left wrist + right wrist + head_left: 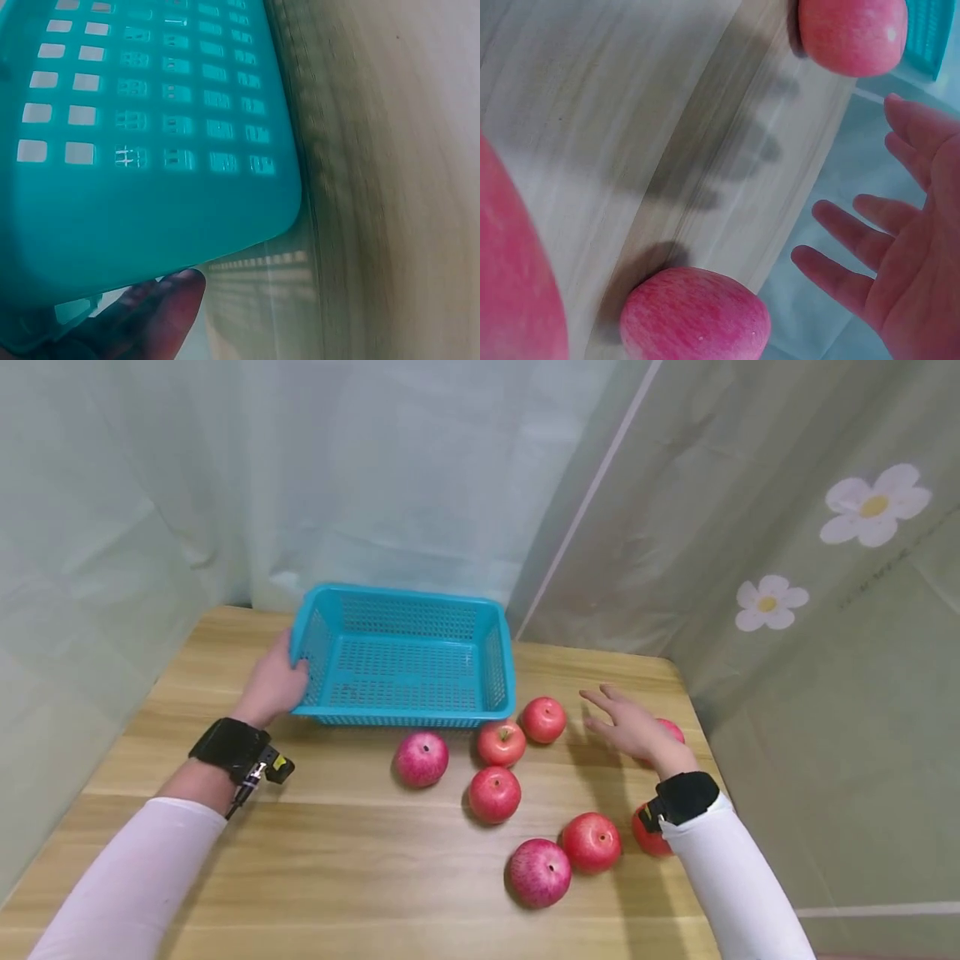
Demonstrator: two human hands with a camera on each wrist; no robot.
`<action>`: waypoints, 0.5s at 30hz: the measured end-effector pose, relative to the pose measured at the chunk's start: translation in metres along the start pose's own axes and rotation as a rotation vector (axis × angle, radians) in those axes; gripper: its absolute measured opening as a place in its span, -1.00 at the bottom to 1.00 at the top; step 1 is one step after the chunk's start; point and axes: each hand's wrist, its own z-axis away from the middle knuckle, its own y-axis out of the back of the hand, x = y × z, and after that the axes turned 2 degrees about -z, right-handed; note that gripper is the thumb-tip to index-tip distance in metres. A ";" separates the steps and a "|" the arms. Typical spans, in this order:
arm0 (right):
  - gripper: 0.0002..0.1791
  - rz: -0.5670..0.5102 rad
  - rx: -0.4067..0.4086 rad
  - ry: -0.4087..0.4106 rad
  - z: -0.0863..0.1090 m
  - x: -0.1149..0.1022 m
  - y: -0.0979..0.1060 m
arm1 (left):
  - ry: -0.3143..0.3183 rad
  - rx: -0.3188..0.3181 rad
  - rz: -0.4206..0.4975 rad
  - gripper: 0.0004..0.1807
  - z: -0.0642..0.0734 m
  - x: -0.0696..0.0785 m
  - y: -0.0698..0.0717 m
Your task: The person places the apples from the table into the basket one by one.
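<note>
A blue plastic basket [405,672] with perforated walls stands at the back of the table, nothing inside it. My left hand [276,683] grips its left rim; the left wrist view shows fingers [176,304] at the basket's wall [150,217]. Over the right side of the table, my right hand [630,725] is spread and holds nothing. Left of that hand sits a red apple [543,720], close to the basket's front right corner. Another apple [670,730] is partly hidden behind the right hand; the right wrist view shows a pinkish apple [696,315] near the table edge.
More apples lie in front of the basket: a purple-red one [422,759], a red one with a stem [502,742] and another red one [494,794]. Nearer me are a streaked apple [539,872] and a red one [592,842]. A curtain [420,468] hangs behind the table.
</note>
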 end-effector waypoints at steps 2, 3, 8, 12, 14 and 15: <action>-0.34 0.002 0.007 0.004 0.005 0.002 0.001 | -0.006 0.000 0.003 -0.33 -0.001 0.003 -0.005; -0.34 0.001 0.012 0.001 0.008 0.003 0.001 | -0.014 0.001 -0.002 -0.34 -0.002 0.005 -0.008; -0.31 -0.004 0.011 -0.021 0.029 0.014 0.003 | -0.045 0.007 -0.052 -0.37 -0.008 0.015 -0.028; -0.31 0.000 0.011 -0.047 0.045 0.020 0.002 | -0.029 -0.008 -0.114 -0.32 -0.009 0.021 -0.039; -0.31 0.005 0.027 -0.050 0.048 0.020 0.003 | -0.018 -0.013 -0.148 -0.30 -0.010 0.023 -0.039; -0.32 0.005 0.035 -0.050 0.048 0.020 0.004 | -0.013 -0.011 -0.167 -0.29 -0.010 0.023 -0.038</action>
